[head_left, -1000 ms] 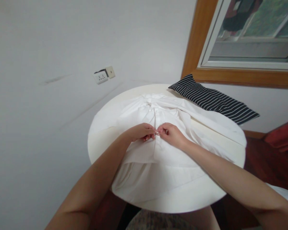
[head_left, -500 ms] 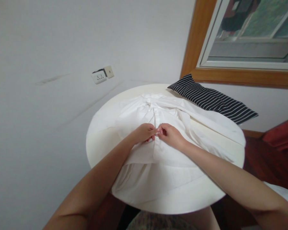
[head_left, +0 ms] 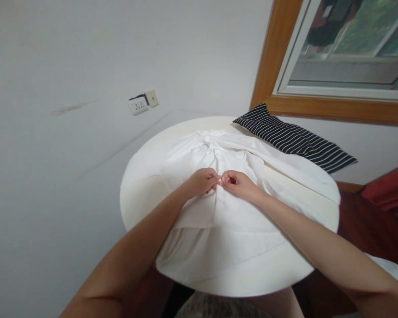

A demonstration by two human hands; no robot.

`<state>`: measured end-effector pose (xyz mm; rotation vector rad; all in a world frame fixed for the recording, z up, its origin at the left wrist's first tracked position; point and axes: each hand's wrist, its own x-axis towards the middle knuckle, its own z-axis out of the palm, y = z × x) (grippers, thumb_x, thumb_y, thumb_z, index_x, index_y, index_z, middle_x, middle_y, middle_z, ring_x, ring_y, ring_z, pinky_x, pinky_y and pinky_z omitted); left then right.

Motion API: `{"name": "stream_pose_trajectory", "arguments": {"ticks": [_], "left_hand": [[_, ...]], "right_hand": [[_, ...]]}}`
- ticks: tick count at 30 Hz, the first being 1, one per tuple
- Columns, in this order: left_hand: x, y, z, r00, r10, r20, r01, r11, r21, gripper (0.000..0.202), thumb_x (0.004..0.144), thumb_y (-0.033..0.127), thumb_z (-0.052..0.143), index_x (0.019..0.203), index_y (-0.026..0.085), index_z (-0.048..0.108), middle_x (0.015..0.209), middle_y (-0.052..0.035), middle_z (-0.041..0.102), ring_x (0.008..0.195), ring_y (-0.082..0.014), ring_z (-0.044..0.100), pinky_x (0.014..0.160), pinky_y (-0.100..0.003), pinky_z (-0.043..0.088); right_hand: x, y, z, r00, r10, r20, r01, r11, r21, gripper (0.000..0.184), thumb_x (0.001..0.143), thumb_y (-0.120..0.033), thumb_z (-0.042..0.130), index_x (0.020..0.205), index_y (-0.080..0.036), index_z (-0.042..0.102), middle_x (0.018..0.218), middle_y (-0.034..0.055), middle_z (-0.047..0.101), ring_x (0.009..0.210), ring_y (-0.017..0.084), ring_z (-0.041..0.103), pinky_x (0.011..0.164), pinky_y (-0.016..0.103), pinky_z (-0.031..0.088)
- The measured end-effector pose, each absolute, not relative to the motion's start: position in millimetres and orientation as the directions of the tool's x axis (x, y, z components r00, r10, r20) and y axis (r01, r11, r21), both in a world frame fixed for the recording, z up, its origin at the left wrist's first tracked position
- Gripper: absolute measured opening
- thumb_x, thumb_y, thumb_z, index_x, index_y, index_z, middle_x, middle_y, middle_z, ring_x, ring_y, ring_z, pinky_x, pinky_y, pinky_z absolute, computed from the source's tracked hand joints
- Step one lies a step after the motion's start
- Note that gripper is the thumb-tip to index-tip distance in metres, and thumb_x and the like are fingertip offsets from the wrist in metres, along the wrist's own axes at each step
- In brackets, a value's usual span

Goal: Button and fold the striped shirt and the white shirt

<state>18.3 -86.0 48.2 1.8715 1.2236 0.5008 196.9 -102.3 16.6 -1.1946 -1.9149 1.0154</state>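
A white shirt [head_left: 239,214] lies spread over the round table, its front opening running down the middle toward me and one sleeve reaching out to the right. My left hand [head_left: 204,182] pinches the cloth at the front edge, about midway down. Right beside it, my right hand [head_left: 235,183] grips the facing edge between thumb and fingers. The fingertips of both hands nearly meet over the opening. Whatever small part of the placket sits between them, such as a button, is too small and covered to make out.
The round cream table [head_left: 141,201] stands close to the white wall. A black cloth with white stripes [head_left: 295,137] rests at its back right edge. On the wall is a power socket [head_left: 138,106]; a wood-framed window [head_left: 263,66] is at upper right. Red fabric [head_left: 389,190] hangs at far right.
Both hands stay at the same spot on the shirt front. The fingertips have shifted slightly, with the right fingers a little further from the left. The view has moved very slightly.
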Motion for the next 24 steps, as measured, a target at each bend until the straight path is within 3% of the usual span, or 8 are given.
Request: {"name": "stream_pose_trajectory", "arguments": {"ticks": [3,6,13,20,24], "left_hand": [[21,-84,45,0.442,0.888,-0.124,0.480,-0.118,0.869,0.025,0.083,0.033,0.046,0.065,0.018,0.051,0.044,0.0063,0.044,0.038,-0.0068,0.036,0.040,-0.019,0.025],[25,-85,42,0.424,0.898,-0.118,0.414,-0.076,0.907,0.024,0.083,0.033,0.046,0.064,0.018,0.049,0.043,0.0071,0.041,0.038,-0.0067,0.034,0.041,-0.020,0.024],[34,-87,29,0.393,0.918,0.051,0.402,-0.221,0.889,0.028,0.087,0.031,0.040,0.062,0.020,0.046,0.044,0.0062,0.040,0.043,-0.0093,0.038,0.049,-0.023,0.032],[36,-85,30,0.414,0.867,0.276,0.511,-0.473,0.718,0.023,0.089,0.030,0.036,0.069,0.022,0.042,0.062,0.0023,0.047,0.064,-0.0150,0.047,0.064,-0.029,0.037],[37,-88,31,0.407,0.866,0.291,0.561,-0.489,0.668,0.021,0.091,0.031,0.032,0.073,0.023,0.039,0.067,0.0013,0.047,0.069,-0.0171,0.048,0.069,-0.030,0.038]], "right_hand": [[197,-104,20,-0.374,0.906,0.195,0.356,0.335,-0.872,0.025,0.087,-0.040,0.051,0.074,-0.019,0.050,0.063,-0.0049,0.043,0.057,0.010,0.040,0.054,0.023,0.030],[193,-108,22,-0.337,0.893,0.298,0.410,0.424,-0.807,0.033,0.094,-0.042,0.041,0.070,-0.020,0.046,0.063,-0.0039,0.042,0.061,0.012,0.041,0.059,0.024,0.032],[190,-109,22,-0.290,0.864,0.411,0.594,0.499,-0.631,0.025,0.095,-0.027,0.037,0.072,-0.021,0.042,0.068,-0.0012,0.047,0.066,0.014,0.046,0.065,0.027,0.032],[192,-102,16,-0.204,0.898,0.389,0.434,0.439,-0.787,0.031,0.093,-0.032,0.040,0.064,-0.021,0.039,0.059,-0.0043,0.040,0.059,0.012,0.041,0.058,0.025,0.030],[192,-103,17,-0.199,0.906,0.374,0.396,0.423,-0.815,0.036,0.095,-0.038,0.039,0.064,-0.021,0.042,0.058,-0.0048,0.041,0.059,0.012,0.041,0.059,0.024,0.031]]}}
